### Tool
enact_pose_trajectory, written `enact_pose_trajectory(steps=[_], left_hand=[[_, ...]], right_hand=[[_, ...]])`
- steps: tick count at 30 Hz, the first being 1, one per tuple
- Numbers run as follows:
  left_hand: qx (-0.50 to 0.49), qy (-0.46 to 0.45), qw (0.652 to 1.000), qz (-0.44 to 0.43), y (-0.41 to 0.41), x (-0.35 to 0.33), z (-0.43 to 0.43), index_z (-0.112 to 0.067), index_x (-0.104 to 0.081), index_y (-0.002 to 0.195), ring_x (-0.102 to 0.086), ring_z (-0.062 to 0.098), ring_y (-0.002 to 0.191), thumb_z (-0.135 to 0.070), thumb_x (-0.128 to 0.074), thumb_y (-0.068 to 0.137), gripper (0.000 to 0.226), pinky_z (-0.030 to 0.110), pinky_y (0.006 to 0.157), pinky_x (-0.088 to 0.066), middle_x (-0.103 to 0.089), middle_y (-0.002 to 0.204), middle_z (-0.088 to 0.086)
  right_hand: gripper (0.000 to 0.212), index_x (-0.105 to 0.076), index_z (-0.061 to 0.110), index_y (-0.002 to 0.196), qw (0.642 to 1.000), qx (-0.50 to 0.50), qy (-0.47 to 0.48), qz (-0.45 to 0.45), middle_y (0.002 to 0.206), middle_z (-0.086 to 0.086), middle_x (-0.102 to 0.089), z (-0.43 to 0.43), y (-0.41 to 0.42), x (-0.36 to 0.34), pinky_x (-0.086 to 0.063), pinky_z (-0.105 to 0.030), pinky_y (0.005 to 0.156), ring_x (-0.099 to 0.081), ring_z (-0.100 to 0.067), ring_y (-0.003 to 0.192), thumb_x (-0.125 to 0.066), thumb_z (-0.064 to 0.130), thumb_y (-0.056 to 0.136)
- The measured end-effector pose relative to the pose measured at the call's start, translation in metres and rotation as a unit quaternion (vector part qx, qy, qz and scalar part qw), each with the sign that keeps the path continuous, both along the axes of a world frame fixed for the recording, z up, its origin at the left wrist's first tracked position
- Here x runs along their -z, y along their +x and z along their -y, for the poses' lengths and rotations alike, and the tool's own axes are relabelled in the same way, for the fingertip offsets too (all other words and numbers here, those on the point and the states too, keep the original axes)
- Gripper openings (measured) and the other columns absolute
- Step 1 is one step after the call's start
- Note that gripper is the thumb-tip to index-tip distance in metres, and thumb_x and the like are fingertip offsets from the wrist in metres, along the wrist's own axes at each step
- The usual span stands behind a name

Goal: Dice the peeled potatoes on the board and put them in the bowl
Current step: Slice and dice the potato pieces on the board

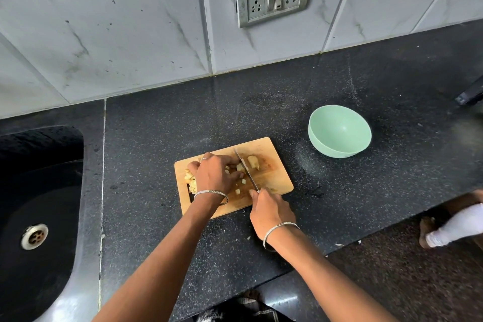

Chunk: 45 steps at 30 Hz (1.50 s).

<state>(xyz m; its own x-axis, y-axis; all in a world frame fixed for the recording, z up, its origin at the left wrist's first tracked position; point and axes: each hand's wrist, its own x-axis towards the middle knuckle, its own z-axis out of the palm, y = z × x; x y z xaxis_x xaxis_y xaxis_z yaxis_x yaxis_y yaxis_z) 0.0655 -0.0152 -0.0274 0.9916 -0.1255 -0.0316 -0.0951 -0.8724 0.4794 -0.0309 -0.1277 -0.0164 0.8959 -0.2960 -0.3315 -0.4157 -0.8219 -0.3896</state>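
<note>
Soft, even light fills the kitchen, leaving a pale sheen on the dark counter [261,102] and the sink [86,295] rim. Shadows on the board [277,178] are faint. The wide lens bows the wall tiles [130,34] near the frame's edges; fine detail is slightly soft.

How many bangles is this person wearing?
2. One bangle circles the left wrist, above the cutting board; the second bangle circles the right wrist, behind the right hand gripping the knife. Anything higher up the arms is out of view.
</note>
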Motion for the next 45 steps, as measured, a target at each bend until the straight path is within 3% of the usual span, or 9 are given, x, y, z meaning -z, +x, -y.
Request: enact_pose_trajectory(steps=[14,22,30,45], left_hand=[[-0.002,0.017,1.000,0.004,0.000,-0.001,0.000,-0.038,-0.070,0.101,-0.047,0.014,0.109,-0.047,-0.076,0.073,0.030,0.042,0.089,-0.025,-0.070,0.094,-0.017],[-0.003,0.010,1.000,0.005,-0.001,0.008,-0.002,-0.038,-0.070,0.102,-0.047,0.014,0.107,-0.048,-0.075,0.074,0.031,0.043,0.089,-0.026,-0.071,0.092,-0.016],[-0.022,0.023,0.999,0.032,-0.008,0.004,-0.004,-0.038,-0.068,0.105,-0.050,0.018,0.108,-0.041,-0.076,0.075,0.032,0.041,0.086,-0.026,-0.071,0.096,-0.011],[-0.020,0.043,0.999,0.017,-0.003,0.004,-0.001,-0.038,-0.071,0.099,-0.048,0.018,0.108,-0.042,-0.072,0.079,0.020,0.040,0.083,-0.022,-0.072,0.093,-0.011]], right_hand=[[0.041,-0.056,0.012,0.113,0.999,-0.019,-0.038,-0.007,0.110,-0.010,-0.063,0.001,-0.010,0.000,-0.041,-0.034,0.065,-0.063,-0.032,0.100,-0.028,0.041,0.104],[0.044,-0.054,0.015,0.106,0.999,-0.022,-0.039,-0.016,0.107,-0.012,-0.064,0.026,-0.061,-0.009,-0.045,-0.040,0.074,-0.061,-0.036,0.101,-0.023,0.048,0.103],[0.041,-0.053,0.015,0.104,0.999,-0.024,0.003,0.025,0.102,-0.013,-0.065,0.009,-0.036,-0.011,-0.040,-0.037,0.065,-0.063,-0.036,0.097,-0.026,0.046,0.103],[0.040,-0.054,0.015,0.105,1.000,-0.021,-0.013,0.020,0.103,-0.011,-0.066,0.003,-0.022,-0.003,-0.039,-0.034,0.065,-0.064,-0.035,0.097,-0.029,0.045,0.103]])
